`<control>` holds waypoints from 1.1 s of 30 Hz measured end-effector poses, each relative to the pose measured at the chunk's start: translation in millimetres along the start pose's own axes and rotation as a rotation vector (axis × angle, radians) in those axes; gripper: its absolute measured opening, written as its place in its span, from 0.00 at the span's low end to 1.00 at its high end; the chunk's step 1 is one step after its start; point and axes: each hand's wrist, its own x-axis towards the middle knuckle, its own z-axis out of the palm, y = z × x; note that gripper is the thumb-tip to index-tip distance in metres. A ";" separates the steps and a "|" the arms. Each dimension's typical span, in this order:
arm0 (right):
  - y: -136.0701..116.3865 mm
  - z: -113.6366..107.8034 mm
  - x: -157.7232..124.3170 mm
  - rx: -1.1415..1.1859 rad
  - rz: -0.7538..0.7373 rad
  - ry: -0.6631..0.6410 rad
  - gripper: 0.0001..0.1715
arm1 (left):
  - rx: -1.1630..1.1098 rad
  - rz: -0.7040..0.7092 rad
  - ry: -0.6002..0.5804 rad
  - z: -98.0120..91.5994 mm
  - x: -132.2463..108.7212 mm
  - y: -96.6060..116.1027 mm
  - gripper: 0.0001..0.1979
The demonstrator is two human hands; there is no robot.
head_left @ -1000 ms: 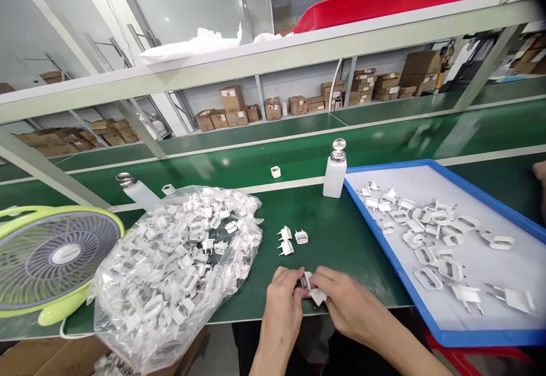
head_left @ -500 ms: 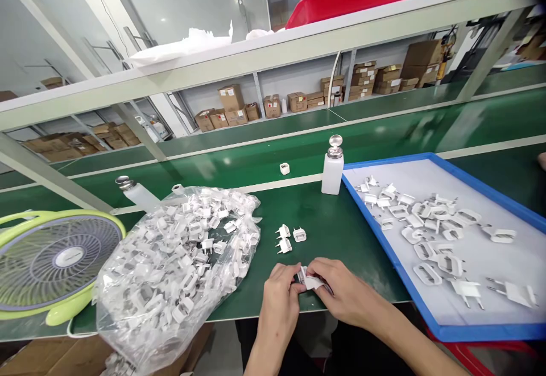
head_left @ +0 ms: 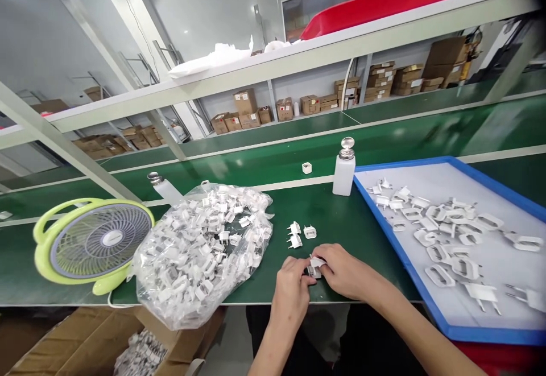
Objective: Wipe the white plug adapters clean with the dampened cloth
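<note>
While both hands are close together at the near edge of the green surface [head_left: 362, 222], they share one small white plug piece [head_left: 316, 264]. The left hand [head_left: 292, 286] has its fingers curled in tight on the piece from below. The right hand [head_left: 343, 271] pinches it from the other side, so the two hands touch.

Just past the fingertips lie three loose plug pieces [head_left: 300, 234], on their own on the surface. Off to the left of the left hand sits a clear bag [head_left: 205, 245], packed with many more white pieces. To the right of the right hand is a blue tray [head_left: 490, 335], and a good many plug pieces [head_left: 443, 228] are spread out in it, with lots of bare room left.

I think the work is well begun but far from over, because the bag looks much fuller than the tray.
</note>
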 end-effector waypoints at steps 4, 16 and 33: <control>-7.1 5.7 0.8 -0.062 0.014 0.076 0.10 | 0.009 0.001 0.024 1.1 0.3 -0.7 0.24; -19.0 27.5 -30.6 -0.048 -0.024 0.217 0.13 | -0.027 0.014 0.059 -2.4 -0.5 0.5 0.22; -29.2 22.4 -109.5 0.953 0.197 0.598 0.33 | -0.830 -0.081 0.114 4.1 -40.0 55.7 0.18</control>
